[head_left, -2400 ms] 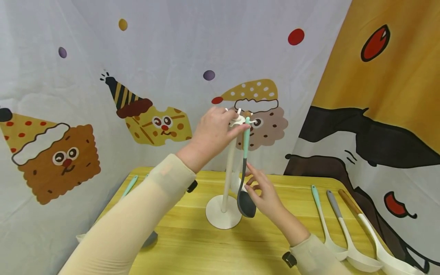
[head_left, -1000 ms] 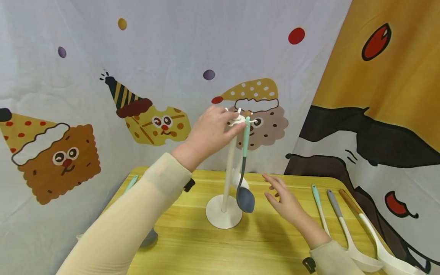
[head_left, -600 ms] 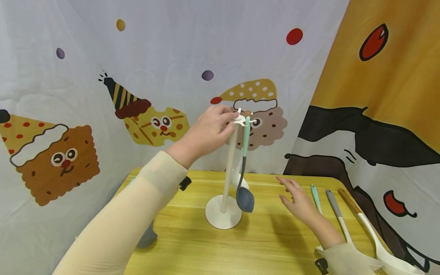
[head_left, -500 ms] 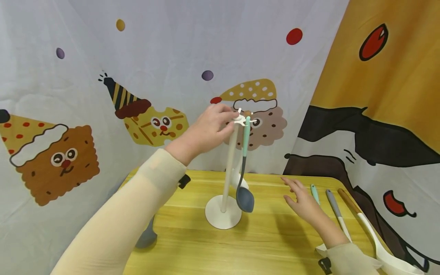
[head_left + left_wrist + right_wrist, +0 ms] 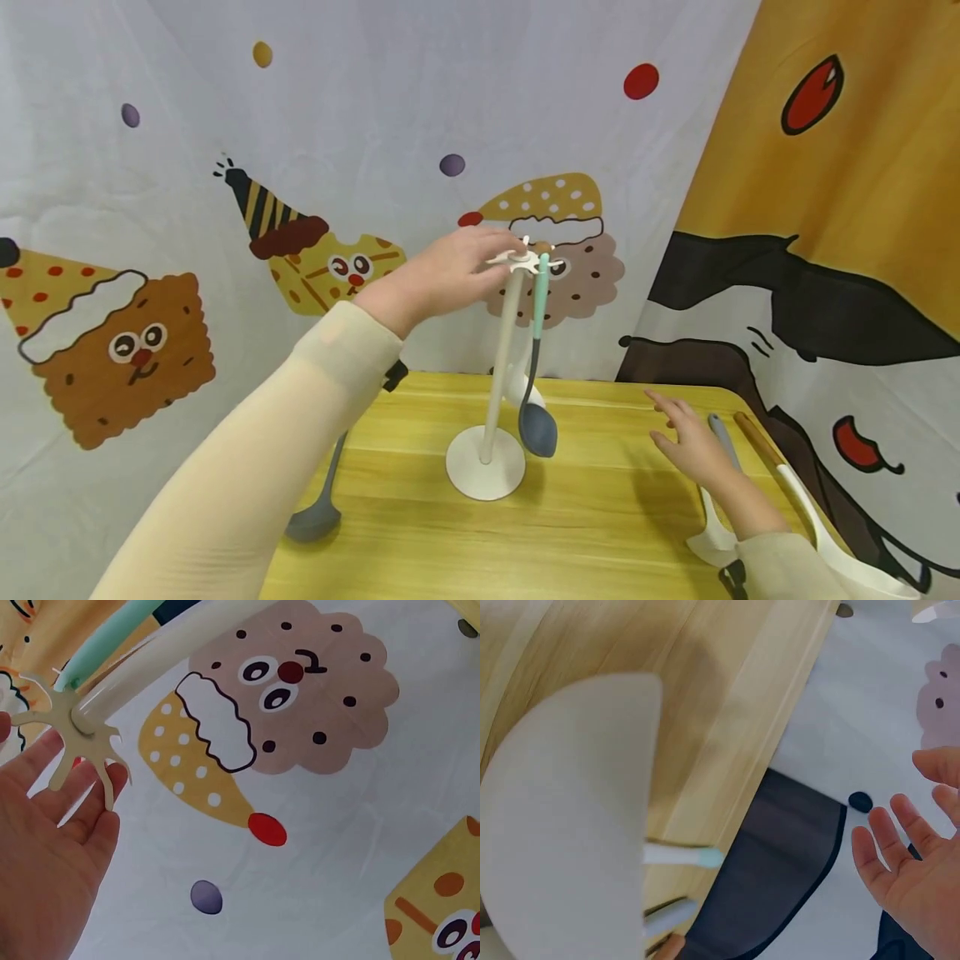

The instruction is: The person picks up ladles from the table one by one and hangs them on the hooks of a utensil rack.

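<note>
A white utensil stand with a ring of hooks rises from a round base. My left hand is at its top, fingers touching the hook ring and thumb apart below. In the left wrist view the hook ring lies before the loosely bent fingers. A ladle with a mint handle and dark grey bowl hangs from one hook. Behind it hangs a white-headed utensil, partly hidden. My right hand hovers over the table's right side, fingers spread and holding nothing.
On the right of the wooden table lie white utensils: a wooden-handled one, a grey-handled one and another white head, partly covered by the right arm. A grey ladle lies left. A printed cloth hangs behind.
My right hand has left the hanging ladle and moved right over the utensils. The ladle has swung slightly. My left hand's thumb has drawn back from the ladle's handle, and the hook ring has turned slightly.
</note>
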Tool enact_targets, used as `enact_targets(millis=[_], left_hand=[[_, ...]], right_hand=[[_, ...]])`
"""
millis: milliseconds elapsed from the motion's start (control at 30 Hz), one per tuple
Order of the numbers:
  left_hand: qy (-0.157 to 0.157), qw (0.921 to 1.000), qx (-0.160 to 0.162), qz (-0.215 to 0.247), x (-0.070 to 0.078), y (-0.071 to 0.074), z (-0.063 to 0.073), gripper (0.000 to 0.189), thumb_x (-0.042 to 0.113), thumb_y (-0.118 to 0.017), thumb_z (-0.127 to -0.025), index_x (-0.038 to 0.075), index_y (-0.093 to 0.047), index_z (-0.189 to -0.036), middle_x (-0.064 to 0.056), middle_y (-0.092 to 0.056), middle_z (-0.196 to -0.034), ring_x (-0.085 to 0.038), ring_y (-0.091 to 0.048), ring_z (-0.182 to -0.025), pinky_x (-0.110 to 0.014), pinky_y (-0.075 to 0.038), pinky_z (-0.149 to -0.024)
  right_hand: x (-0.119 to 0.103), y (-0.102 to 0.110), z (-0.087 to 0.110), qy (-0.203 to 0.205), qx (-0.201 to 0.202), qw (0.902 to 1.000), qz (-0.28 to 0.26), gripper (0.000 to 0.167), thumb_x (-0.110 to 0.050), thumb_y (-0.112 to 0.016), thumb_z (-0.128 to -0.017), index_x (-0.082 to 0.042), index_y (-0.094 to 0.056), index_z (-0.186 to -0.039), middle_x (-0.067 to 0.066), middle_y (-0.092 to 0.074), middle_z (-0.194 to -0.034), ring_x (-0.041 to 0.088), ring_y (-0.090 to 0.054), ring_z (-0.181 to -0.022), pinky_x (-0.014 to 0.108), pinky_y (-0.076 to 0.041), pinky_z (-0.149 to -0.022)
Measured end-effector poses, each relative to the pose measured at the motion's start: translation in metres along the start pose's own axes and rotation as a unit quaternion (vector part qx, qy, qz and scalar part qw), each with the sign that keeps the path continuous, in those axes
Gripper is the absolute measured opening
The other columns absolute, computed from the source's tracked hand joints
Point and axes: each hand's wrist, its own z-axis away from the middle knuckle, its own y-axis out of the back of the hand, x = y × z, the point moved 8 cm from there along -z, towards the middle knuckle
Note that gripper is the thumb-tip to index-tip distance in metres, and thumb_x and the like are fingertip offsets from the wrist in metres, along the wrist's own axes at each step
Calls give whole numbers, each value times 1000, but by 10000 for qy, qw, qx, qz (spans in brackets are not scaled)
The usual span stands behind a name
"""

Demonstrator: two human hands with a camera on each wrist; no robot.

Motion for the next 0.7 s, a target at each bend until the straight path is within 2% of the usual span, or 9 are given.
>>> enact_targets(millis=[100, 167, 433, 600, 700], left_hand=[[-63, 9997, -135, -188, 3, 0, 0, 46, 23, -33, -95, 23, -50, -138, 1, -44, -145, -18, -34, -137, -36, -28, -113], [25, 9994, -246, -260, 3, 0, 1, 48, 23, -31, -95, 26, -47, -141, 2, -39, -149, -20, -30, -140, -37, -27, -113], [198, 9987, -341, -334, 1, 2, 9, 48, 23, -30, -96, 29, -46, -141, 9, -47, -142, -19, -40, -125, -37, -36, -101], [236, 9979, -492, -357, 1, 3, 12, 48, 25, -29, -97, 30, -42, -143, 7, -44, -145, -21, -34, -135, -39, -30, -109], [213, 9970, -624, -409, 2, 3, 13, 47, 27, -29, -99, 28, -39, -145, 6, -40, -148, -21, -29, -139, -40, -25, -113]], right_hand=[[10, 0, 1, -53, -89, 9999, 96, 64, -8, -63, -89, -5, -33, -146, 26, -47, -127, 40, -54, -100, 46, -51, -71], [17, -1, 1, -166, -227, 9994, 187, 65, -10, -63, -88, -2, -33, -145, 28, -47, -126, 41, -55, -99, 48, -51, -72], [49, -3, 0, -779, -723, 9936, 376, 72, -16, -64, -88, 6, -26, -145, 36, -43, -125, 54, -40, -113, 63, -42, -84], [67, -8, 5, -1220, -1218, 9845, 328, 75, -19, -60, -89, 12, -20, -144, 48, -17, -137, 64, -26, -121, 66, -39, -88], [76, -11, 9, -1432, -1465, 9783, 326, 75, -23, -58, -90, 15, -19, -142, 51, -2, -139, 67, -17, -122, 69, -35, -91]])
